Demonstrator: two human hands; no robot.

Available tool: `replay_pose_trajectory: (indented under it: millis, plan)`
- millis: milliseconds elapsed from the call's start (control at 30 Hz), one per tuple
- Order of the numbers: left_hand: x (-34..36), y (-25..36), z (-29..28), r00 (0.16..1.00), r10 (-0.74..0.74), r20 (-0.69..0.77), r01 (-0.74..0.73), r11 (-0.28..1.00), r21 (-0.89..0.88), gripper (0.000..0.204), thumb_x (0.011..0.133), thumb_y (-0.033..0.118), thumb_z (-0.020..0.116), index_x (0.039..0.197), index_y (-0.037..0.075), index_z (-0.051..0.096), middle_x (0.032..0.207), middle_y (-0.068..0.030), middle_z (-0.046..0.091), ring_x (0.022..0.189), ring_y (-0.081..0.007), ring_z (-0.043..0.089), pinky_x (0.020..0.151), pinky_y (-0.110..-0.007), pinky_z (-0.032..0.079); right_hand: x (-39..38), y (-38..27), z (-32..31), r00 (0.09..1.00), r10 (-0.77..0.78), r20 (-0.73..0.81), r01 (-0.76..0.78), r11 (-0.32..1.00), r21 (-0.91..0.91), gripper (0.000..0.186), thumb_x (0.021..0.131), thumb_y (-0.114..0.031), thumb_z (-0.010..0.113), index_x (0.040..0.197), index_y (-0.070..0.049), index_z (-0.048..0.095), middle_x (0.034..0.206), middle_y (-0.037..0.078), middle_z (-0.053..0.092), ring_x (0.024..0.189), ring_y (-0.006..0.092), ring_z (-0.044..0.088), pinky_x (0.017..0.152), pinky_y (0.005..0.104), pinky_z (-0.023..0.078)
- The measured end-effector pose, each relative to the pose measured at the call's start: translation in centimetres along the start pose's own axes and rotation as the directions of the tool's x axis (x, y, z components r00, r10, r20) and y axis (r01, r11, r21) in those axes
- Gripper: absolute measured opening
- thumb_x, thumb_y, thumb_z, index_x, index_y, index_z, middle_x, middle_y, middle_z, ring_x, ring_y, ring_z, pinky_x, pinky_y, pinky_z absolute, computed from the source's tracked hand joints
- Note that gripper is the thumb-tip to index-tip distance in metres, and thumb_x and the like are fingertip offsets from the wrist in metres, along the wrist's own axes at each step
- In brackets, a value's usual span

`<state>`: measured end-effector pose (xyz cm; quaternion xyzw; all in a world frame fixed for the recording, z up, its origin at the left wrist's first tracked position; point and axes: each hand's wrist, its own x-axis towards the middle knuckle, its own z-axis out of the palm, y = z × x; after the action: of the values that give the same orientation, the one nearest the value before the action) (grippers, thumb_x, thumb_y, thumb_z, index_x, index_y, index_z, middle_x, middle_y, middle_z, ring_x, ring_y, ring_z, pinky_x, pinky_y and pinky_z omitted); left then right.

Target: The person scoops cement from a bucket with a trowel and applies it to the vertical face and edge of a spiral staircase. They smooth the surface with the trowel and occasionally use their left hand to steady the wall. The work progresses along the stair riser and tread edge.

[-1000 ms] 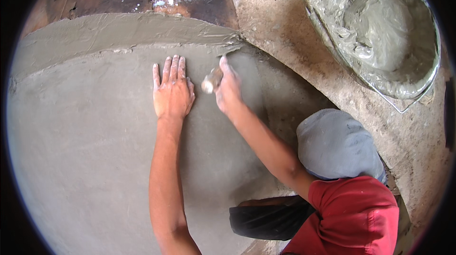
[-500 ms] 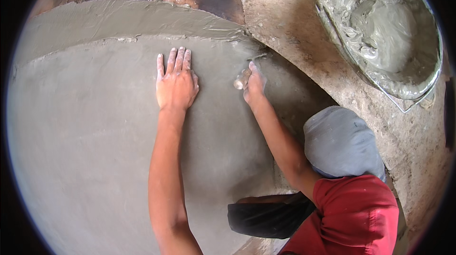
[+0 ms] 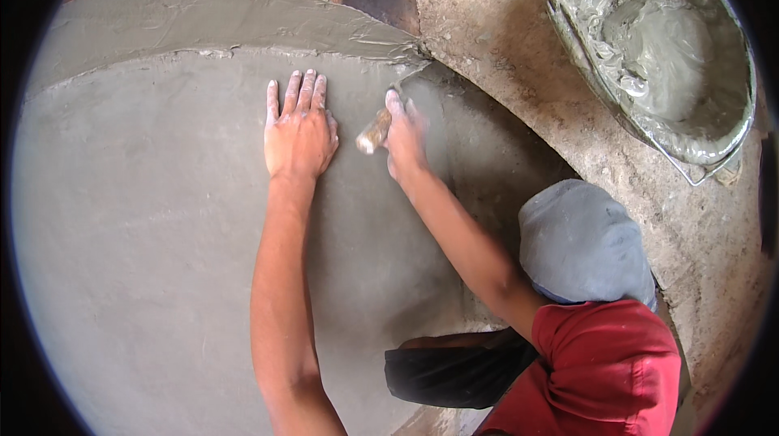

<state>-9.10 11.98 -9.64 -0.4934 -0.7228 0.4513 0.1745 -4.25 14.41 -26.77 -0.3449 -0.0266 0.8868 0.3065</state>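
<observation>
Both hands are up on the plaster, and from the head camera we see the left hand [image 3: 299, 131] laid flat on the grey wet wall [image 3: 162, 217], fingers spread and pointing up, touching it palm down. Just beside it, our right hand [image 3: 403, 140] is curled tight around the wooden handle [image 3: 372, 133] of a trowel; the handle's butt pokes toward the left hand, and the blade [image 3: 410, 79] runs up and to the right onto the wall's edge, mostly hidden by the fingers. So the tool's long axis slants lower left to upper right, with the right hand on it and the left close by. Well apart at upper right sits the mortar pan [image 3: 714, 156], full of grey mix, beyond the right arm.
</observation>
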Motion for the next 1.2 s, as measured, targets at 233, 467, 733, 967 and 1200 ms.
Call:
replay_pose_trajectory:
  millis: [233, 467, 733, 967, 1200]
  plan:
    - [0.1, 0.0, 0.0, 1.0, 0.003, 0.013, -0.003, 1.0, 0.018, 0.063, 0.104, 0.034, 0.05, 0.163, 0.013, 0.042, 0.169, -0.002, 0.041, 0.159, -0.0188, 0.031, 0.134, -0.049, 0.014, -0.8, 4.4, -3.5, 0.983, -0.088, -0.159, 0.055, 0.979, -0.198, 0.033, 0.105, -0.028, 0.068, 0.121, 0.001, 0.067, 0.099, 0.006, 0.063, 0.089, 0.0159, 0.06, 0.076, 0.036, 0.054]
    - [0.0, 0.1, 0.0, 1.0, 0.01, -0.004, -0.01, 1.0, 0.0, 0.061, 0.104, 0.03, 0.049, 0.161, 0.011, 0.044, 0.168, -0.0033, 0.043, 0.159, -0.0201, 0.032, 0.134, -0.049, 0.017, 5.6, 5.9, -5.8, 0.978, 0.003, -0.207, -0.015, 0.998, -0.059, 0.066, 0.105, -0.034, 0.067, 0.147, 0.012, 0.045, 0.137, 0.025, 0.054, 0.125, 0.0324, 0.056, 0.103, 0.0408, 0.047]
    - [0.1, 0.1, 0.1, 1.0, 0.005, 0.013, -0.005, 1.0, 0.008, 0.062, 0.105, 0.034, 0.048, 0.163, 0.013, 0.041, 0.17, -0.0013, 0.04, 0.16, -0.0183, 0.03, 0.135, -0.048, 0.015, 6.2, 4.2, -4.4, 0.992, 0.036, -0.117, -0.038, 0.999, -0.01, 0.076, 0.106, -0.032, 0.066, 0.157, 0.016, 0.036, 0.152, 0.028, 0.054, 0.138, 0.0315, 0.055, 0.115, 0.0378, 0.044]
    - [0.1, 0.2, 0.2, 1.0, 0.0, 0.006, 0.0, 1.0, 0.014, 0.063, 0.105, 0.034, 0.049, 0.163, 0.013, 0.041, 0.17, -0.001, 0.039, 0.16, -0.0181, 0.03, 0.135, -0.048, 0.014, 2.0, 3.4, -4.3, 0.987, -0.15, -0.053, 0.137, 0.973, -0.187, 0.067, 0.105, -0.029, 0.066, 0.149, 0.017, 0.045, 0.13, 0.024, 0.067, 0.117, 0.0252, 0.064, 0.102, 0.0367, 0.05]
    - [0.2, 0.3, 0.2, 1.0, 0.021, -0.016, -0.021, 1.0, -0.013, 0.061, 0.104, 0.031, 0.05, 0.161, 0.012, 0.044, 0.169, -0.0027, 0.042, 0.158, -0.019, 0.033, 0.134, -0.049, 0.018, 2.0, 5.7, -6.1, 0.978, -0.111, -0.177, 0.072, 0.974, -0.215, 0.073, 0.104, -0.033, 0.067, 0.156, 0.011, 0.042, 0.136, 0.027, 0.064, 0.128, 0.0336, 0.062, 0.11, 0.0391, 0.048]
